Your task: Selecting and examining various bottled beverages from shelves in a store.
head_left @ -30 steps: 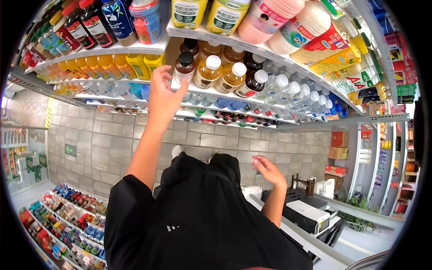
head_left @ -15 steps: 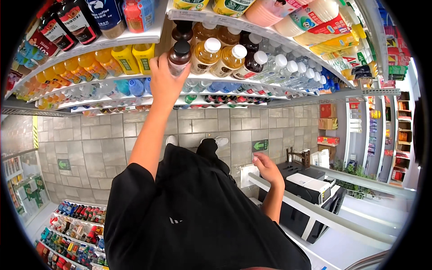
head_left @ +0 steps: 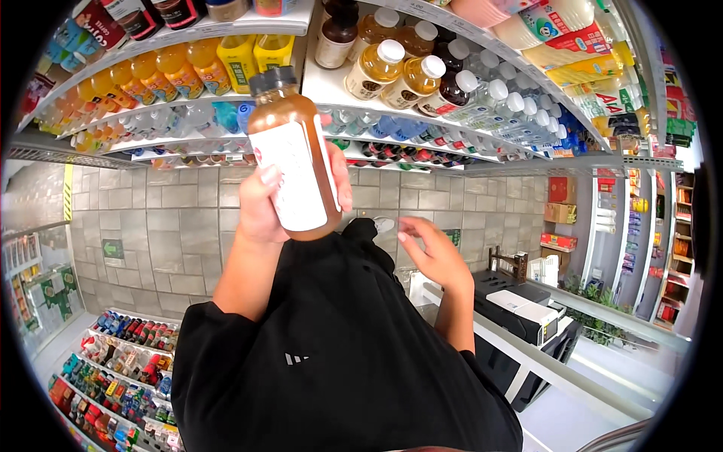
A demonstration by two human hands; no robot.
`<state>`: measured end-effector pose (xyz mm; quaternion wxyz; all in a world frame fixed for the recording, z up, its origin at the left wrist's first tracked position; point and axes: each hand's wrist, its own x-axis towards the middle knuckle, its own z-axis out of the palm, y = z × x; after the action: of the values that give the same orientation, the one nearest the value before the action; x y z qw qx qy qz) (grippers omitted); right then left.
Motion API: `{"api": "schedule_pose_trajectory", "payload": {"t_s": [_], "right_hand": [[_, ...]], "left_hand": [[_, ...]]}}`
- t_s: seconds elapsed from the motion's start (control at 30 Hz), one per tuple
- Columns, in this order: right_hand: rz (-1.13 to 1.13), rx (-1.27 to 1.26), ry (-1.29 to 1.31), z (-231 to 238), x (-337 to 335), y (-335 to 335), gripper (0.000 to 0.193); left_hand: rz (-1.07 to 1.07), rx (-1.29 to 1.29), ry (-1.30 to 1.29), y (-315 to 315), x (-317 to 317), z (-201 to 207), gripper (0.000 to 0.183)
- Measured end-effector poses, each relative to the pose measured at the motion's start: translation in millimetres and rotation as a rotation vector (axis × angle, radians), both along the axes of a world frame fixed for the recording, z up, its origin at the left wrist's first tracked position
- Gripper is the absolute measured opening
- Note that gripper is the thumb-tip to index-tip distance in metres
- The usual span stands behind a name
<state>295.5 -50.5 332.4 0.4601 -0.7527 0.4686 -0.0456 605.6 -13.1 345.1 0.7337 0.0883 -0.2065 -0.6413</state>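
Left of centre, a brown bottle [head_left: 297, 160] was clasped by the left hand [head_left: 259, 209]; centre-right, the empty right hand [head_left: 439, 256] was held half-open.

This is a shop, shown by the white shelves [head_left: 322, 87] packed with rows of matching bottles [head_left: 375, 69], the label strip [head_left: 444, 16] along a shelf edge, another rack [head_left: 129, 343] of colourful goods at the left, and a green arrow sign [head_left: 113, 249] on the tiled floor [head_left: 163, 219].
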Motion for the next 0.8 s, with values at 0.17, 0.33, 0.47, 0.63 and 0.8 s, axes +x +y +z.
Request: {"api": "schedule_pose_trajectory", "payload": {"t_s": [0.17,0.33,0.47,0.63,0.8], "right_hand": [[0.161,-0.147,-0.150,60.9,51.3,-9.9,0.051],[0.133,-0.564,-0.470,92.9,106.0,3.1,0.073],[0.480,-0.673,-0.256,98.1,125.3,14.1,0.086],[0.280,-0.437,-0.310,51.7,102.2,31.2,0.076],[0.169,-0.297,-0.148,27.2,58.9,40.3,0.064]], "left_hand": [[-0.110,-0.091,0.056,14.3,-3.0,9.0,0.082],[-0.106,-0.071,-0.040,14.5,-1.5,9.4,0.073],[0.150,0.252,-0.215,16.8,-9.6,-7.9,0.062],[0.717,0.366,-1.081,-15.0,8.1,-19.3,0.063],[1.002,0.361,-1.574,-52.9,13.4,-29.4,0.069]]}}
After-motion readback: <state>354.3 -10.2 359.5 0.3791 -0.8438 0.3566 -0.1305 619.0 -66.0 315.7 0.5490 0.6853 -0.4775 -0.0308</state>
